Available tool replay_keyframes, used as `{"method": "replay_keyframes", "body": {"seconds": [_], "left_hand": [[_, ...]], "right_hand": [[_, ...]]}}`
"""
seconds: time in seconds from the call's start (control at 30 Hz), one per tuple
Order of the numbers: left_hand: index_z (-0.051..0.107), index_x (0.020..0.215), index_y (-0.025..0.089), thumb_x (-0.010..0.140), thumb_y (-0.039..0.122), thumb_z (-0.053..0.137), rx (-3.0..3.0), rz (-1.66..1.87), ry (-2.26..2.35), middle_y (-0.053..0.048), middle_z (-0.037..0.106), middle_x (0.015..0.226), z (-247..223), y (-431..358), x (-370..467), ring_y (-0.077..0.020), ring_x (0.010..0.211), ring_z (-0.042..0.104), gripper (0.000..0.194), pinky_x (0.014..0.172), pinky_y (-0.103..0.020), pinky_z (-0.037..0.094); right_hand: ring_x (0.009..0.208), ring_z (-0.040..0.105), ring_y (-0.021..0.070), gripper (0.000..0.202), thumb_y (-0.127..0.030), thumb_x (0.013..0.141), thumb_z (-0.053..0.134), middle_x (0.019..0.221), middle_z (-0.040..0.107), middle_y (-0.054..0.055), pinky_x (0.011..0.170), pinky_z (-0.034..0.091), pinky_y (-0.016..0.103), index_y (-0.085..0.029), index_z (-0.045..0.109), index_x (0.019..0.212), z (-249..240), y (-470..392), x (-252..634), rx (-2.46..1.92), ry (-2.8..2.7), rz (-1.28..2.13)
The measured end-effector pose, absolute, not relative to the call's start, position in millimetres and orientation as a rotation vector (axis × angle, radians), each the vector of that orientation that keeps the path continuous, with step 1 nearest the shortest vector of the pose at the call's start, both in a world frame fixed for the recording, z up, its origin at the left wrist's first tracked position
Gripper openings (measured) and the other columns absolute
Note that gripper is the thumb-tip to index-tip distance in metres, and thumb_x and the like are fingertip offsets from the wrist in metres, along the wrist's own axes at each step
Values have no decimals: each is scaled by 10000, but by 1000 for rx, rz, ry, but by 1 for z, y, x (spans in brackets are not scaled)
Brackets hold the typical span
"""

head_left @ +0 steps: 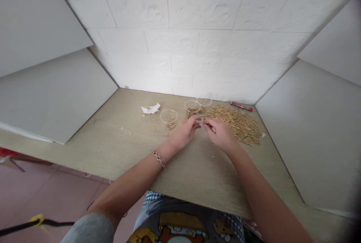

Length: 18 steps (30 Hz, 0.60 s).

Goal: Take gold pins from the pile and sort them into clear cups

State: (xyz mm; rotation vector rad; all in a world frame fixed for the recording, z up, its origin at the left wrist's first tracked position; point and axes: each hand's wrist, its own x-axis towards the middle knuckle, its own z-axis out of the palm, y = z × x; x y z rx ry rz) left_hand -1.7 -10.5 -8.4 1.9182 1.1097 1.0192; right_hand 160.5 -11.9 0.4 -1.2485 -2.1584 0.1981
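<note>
My left hand [184, 132] and my right hand [221, 132] meet over the middle of the table, fingertips pinched close together. Between them runs a thin stick-like piece [201, 124], its ends covered by the fingers; it is too small to make out fully. Just right of my right hand spreads a pile of thin gold-coloured sticks [242, 124]. Beyond my left hand stands a clear round cup [192, 106] with small gold and dark pieces in it. Another clear cup [169, 116], left of that hand, holds a few gold-coloured pieces.
A third clear cup [204, 102] stands near the back wall [180, 43]. Crumpled white tissue [151, 108] lies at the left, and a red tube-shaped thing [241, 106] behind the pile. Pale panels flank the table [126, 149] on both sides.
</note>
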Motion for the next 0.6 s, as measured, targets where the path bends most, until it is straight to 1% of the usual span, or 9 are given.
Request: {"method": "replay_keyframes", "body": {"seconds": [0.23,0.4,0.6], "left_hand": [[492,1047,203,843,174,417,1948,1021,1156,-53,657,839,-9,-10,-3,-178,843,599,219,782,-300,418],[493,1034,201,857,190,388,2044,949,1109,-61,661,838,-7,-9,-7,-176,822,607,206,750,-294,425],[502,1014,192,862,209,380,2067,938,1120,-67,656,845,-7,-8,-8,-178,832,610,195,743,-290,436]], "right_hand": [[717,560,187,193,-211,848,417,767,639,61,653,392,299,-175,603,811,-1,-13,156,-1296,-2197,50],[718,572,172,183,-198,835,437,799,653,55,648,406,287,-185,616,805,-1,-12,159,-1263,-2177,170],[662,572,155,161,-213,806,475,755,663,41,610,406,270,-189,634,790,-6,-12,156,-1326,-2024,289]]}}
